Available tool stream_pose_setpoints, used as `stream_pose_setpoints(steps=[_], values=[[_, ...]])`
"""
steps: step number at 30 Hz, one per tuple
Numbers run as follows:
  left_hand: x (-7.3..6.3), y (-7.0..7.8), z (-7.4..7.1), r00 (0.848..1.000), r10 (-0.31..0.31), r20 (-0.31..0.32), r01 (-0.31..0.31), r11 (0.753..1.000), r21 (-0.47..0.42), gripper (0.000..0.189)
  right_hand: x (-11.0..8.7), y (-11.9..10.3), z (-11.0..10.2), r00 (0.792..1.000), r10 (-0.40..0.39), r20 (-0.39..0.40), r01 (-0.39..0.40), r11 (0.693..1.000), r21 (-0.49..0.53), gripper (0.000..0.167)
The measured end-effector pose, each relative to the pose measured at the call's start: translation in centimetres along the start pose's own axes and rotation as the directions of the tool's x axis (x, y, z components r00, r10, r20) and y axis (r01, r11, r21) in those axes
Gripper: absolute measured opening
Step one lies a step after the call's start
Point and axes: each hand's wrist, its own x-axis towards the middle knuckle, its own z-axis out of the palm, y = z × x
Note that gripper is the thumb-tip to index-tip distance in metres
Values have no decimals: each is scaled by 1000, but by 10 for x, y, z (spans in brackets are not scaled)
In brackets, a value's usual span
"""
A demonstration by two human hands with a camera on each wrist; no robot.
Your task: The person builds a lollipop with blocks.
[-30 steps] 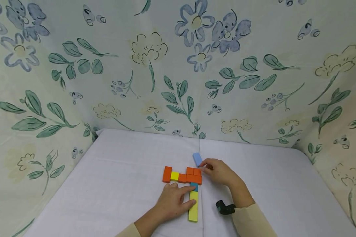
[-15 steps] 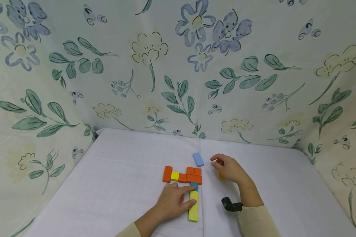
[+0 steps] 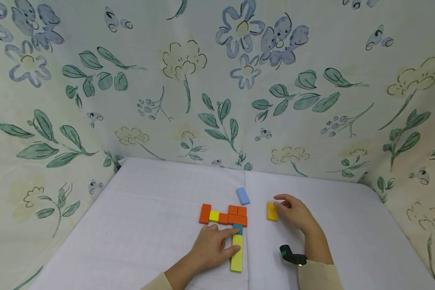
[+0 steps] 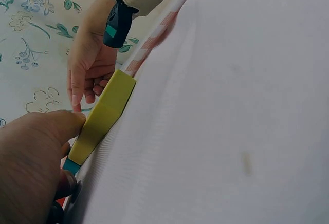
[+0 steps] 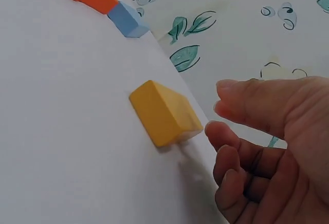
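Note:
My left hand (image 3: 211,247) rests at the front of a flat layout of wooden blocks. Its index finger touches a small teal block (image 3: 238,227), while the thumb lies on a long lime-yellow block (image 3: 236,259) just below. To the right, my right hand (image 3: 296,213) hovers beside an amber-yellow rectangular block (image 3: 271,212). In the right wrist view a gap shows between its fingers and this amber-yellow block (image 5: 162,113); the hand holds nothing. A light blue block (image 3: 243,196) lies tilted behind the layout, apart from it.
Several orange-red blocks (image 3: 237,219) and a small yellow block (image 3: 214,216) form a row beyond the left hand. The table wears a white cloth (image 3: 148,209). Floral fabric (image 3: 217,80) hangs behind and at the sides. A dark wrist device (image 3: 293,256) sits on the right wrist.
My right hand has left the light blue block and moved right, to the amber-yellow block, which has come into sight. The left hand keeps its place.

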Motion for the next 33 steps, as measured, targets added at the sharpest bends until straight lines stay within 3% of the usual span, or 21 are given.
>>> stream_pose_setpoints(steps=[10,18,33], values=[[0,2,-3,999,-21,25,21,1000,5,46,-2,8,8,1000,28,-7,-28,1000,14,51],[0,3,-4,998,-32,46,32,999,-7,46,-8,9,7,997,7,79,-8,1000,11,71],[0,2,-1,999,-17,27,17,1000,9,45,-10,8,9,996,12,92,-11,1000,-14,69]])
